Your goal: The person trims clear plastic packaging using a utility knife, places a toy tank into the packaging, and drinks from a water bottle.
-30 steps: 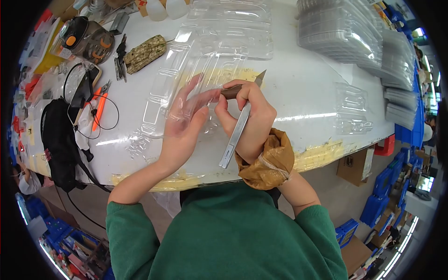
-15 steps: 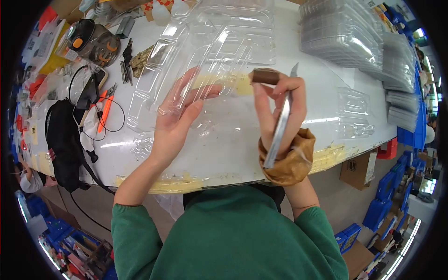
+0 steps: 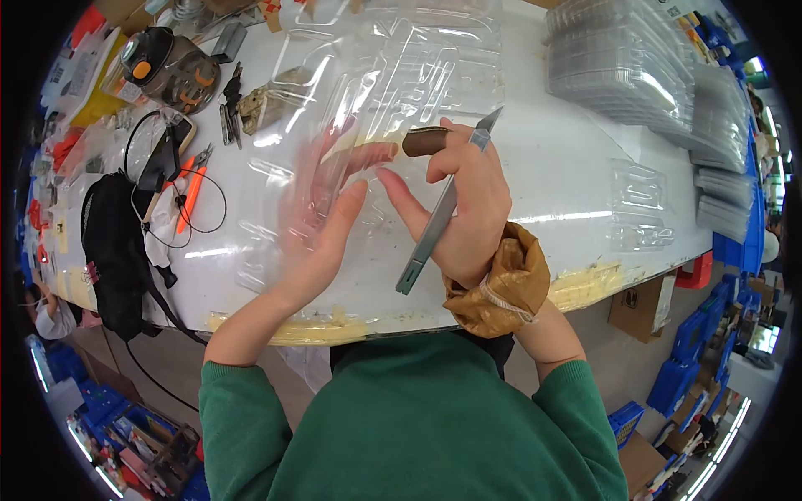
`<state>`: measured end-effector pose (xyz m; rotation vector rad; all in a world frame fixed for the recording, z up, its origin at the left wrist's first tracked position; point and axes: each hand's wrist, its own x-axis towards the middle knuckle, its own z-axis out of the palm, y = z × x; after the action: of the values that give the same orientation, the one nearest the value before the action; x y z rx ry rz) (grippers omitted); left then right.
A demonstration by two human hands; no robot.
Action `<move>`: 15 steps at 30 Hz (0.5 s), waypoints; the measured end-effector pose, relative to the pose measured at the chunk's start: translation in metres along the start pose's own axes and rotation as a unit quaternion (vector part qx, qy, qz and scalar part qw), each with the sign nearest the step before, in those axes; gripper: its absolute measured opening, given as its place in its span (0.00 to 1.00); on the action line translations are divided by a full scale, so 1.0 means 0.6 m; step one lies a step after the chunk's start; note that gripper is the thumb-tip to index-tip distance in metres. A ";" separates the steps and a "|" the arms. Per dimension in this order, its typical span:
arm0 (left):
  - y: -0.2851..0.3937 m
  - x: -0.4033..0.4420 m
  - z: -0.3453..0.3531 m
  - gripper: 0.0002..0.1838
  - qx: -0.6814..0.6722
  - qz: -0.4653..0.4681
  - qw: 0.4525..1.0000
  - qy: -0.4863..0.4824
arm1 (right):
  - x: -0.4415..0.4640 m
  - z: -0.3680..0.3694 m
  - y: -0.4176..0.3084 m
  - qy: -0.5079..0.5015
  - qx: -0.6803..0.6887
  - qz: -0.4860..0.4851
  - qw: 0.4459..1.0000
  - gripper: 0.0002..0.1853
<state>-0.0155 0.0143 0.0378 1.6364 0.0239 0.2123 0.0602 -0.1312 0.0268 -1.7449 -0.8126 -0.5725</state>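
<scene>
A clear moulded plastic tray (image 3: 334, 108) is held up over the worktable by my left hand (image 3: 322, 221). The fingers show through the plastic, and the thumb lies on the near side. In my right hand (image 3: 472, 196) a utility knife (image 3: 434, 230) is tucked among the fingers, its blade pointing up and away and its handle end toward me. A brown finger cover (image 3: 424, 141) sits on one right fingertip. The right thumb reaches close to the left thumb at the tray's edge; whether it touches the plastic I cannot tell. A brown cuff (image 3: 501, 288) wraps the right wrist.
Stacked clear trays (image 3: 618, 63) stand at the back right, with a loose clear piece (image 3: 639, 204) below them. On the left are a bottle (image 3: 171, 71), orange-handled pliers (image 3: 192, 196), a cable and a black pouch (image 3: 113, 250). Yellowed tape lines the table's front edge (image 3: 351, 327).
My right hand has moved left toward my left hand, the knife turning with it. The tray has shifted and tilted nearer to me in my left hand.
</scene>
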 end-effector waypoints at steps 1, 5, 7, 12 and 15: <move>0.003 -0.002 0.001 0.30 0.033 0.006 0.999 -0.004 | -0.002 0.001 -0.001 -0.010 -0.013 0.002 1.000 0.22; -0.002 -0.010 0.009 0.28 0.124 0.032 0.992 0.016 | 0.000 0.001 -0.005 -0.009 -0.026 0.013 1.000 0.20; -0.007 -0.014 0.015 0.28 0.182 0.048 0.981 0.036 | 0.000 0.001 -0.009 0.003 -0.027 0.026 0.999 0.17; -0.009 -0.018 0.025 0.28 0.199 0.101 0.974 0.026 | 0.002 0.000 -0.023 0.008 -0.053 0.032 0.998 0.16; -0.021 -0.019 0.032 0.29 0.203 0.143 0.968 0.047 | 0.001 0.007 -0.034 0.026 -0.030 0.070 0.997 0.16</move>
<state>-0.0221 -0.0055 0.0230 2.0350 -0.1038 0.5355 0.0453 -0.1232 0.0386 -1.8183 -0.6365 -0.5501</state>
